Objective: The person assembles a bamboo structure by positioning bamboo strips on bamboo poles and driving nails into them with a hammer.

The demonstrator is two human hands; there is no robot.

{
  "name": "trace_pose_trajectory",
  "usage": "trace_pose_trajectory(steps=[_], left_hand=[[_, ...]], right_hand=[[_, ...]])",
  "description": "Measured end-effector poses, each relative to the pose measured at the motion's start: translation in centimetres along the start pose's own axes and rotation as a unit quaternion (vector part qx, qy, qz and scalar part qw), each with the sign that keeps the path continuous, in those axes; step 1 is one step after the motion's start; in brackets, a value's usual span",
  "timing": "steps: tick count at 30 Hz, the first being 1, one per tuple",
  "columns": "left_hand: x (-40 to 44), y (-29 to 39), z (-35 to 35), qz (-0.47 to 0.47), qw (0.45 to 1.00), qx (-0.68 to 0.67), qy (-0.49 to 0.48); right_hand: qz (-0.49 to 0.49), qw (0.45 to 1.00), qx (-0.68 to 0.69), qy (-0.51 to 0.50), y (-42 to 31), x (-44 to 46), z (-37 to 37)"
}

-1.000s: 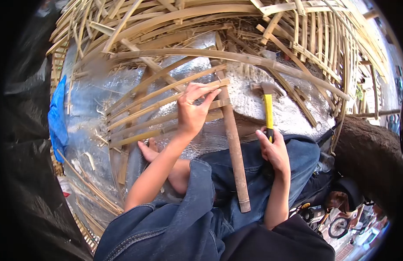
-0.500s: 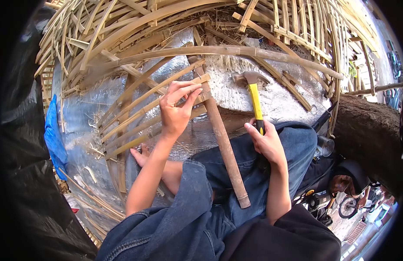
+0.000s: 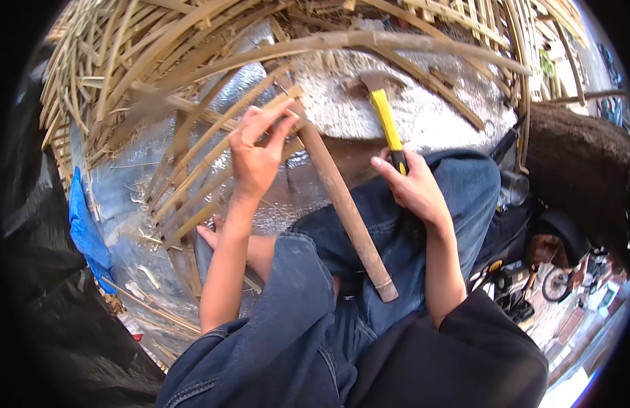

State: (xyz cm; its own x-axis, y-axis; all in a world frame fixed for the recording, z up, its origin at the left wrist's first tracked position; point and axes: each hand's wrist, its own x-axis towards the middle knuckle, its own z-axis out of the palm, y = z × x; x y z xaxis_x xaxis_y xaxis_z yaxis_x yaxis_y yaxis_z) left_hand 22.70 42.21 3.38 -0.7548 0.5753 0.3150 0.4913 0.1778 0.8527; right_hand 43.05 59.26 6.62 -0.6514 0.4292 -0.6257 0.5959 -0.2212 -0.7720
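Note:
A claw hammer (image 3: 384, 117) with a yellow and black handle is gripped near the handle's end by my right hand (image 3: 418, 189). Its dark metal head lies over a rough whitish block (image 3: 328, 109). My left hand (image 3: 257, 153) is raised with thumb and fingertips pinched together; whatever is between them is too small to make out. Just beyond those fingertips, the ends of thin bamboo slats (image 3: 213, 158) meet a thicker bamboo pole (image 3: 345, 207). The pole slants from the block down across my lap.
Piles of split bamboo (image 3: 145, 47) and a long curved strip (image 3: 396, 42) lie ahead. Silvery sheeting (image 3: 128, 204) covers the ground, with a blue tarp (image 3: 87, 221) at the left. A thick log (image 3: 577, 160) and a clear glass (image 3: 514, 187) are at the right.
The whole view has shifted, so the slats and block appear higher and further left. My left hand keeps its pinch near the slat ends, and my right hand still holds the hammer.

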Motion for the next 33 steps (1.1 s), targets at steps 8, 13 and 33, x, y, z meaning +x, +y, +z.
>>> trace_pose_trajectory(steps=[8, 13, 33], left_hand=[[0.0, 0.1, -0.1, -0.029, 0.998, -0.041, -0.033], [-0.1, 0.1, 0.0, -0.019, 0.999, -0.027, -0.026], [-0.6, -0.2, 0.5, -0.032, 0.997, -0.072, 0.027]], right_hand=[[-0.035, 0.999, -0.022, 0.004, 0.3, 0.1, 0.0], [-0.031, 1.0, -0.005, -0.002, 0.9, 0.4, 0.1], [-0.018, 0.999, 0.038, 0.019, 1.0, 0.0, 0.5]])
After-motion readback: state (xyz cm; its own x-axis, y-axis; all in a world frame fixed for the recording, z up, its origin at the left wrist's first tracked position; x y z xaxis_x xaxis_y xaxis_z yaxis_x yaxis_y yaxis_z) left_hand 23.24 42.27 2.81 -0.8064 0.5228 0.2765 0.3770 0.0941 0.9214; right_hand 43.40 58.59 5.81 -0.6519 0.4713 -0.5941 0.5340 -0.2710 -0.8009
